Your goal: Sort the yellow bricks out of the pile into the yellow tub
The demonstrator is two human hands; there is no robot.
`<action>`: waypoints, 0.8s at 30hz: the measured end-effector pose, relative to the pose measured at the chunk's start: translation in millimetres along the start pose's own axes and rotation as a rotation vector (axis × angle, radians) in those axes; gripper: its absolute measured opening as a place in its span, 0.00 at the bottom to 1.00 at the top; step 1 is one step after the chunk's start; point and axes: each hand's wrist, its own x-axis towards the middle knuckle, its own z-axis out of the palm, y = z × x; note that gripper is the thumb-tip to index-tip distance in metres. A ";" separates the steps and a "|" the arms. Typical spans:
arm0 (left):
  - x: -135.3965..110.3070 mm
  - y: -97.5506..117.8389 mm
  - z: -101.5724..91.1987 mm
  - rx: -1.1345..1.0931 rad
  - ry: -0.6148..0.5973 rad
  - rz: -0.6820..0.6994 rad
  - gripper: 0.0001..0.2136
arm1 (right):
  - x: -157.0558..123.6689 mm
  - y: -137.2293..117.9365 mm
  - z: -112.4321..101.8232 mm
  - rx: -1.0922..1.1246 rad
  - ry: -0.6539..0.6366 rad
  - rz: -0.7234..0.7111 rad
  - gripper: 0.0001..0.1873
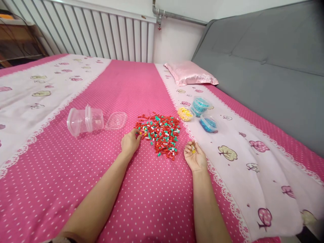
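A heap of small plastic building bricks, mostly red with teal, white and a few yellow ones, lies loose on the bed. At its left edge is my left hand, palm down, with thumb and fingers bent together among the bricks. A yellow brick shows by these fingertips; whether they grip it is hard to see. Right of the heap, my right hand rests palm up, its fingers curled over a few yellow bricks. Beyond it are an open tub of yellow bricks, a tub of blue bricks and stacked tubs of light-blue bricks.
On the left, clear plastic tubs lie on their side, nested together, beside a clear lid. A pink pillow lies at the back against the grey headboard. A white radiator lines the wall behind the bed.
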 end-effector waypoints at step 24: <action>-2.7 17.9 -30.0 -1.496 -0.295 -0.225 0.04 | 2.0 -1.3 -3.3 -0.036 -0.028 -0.014 0.08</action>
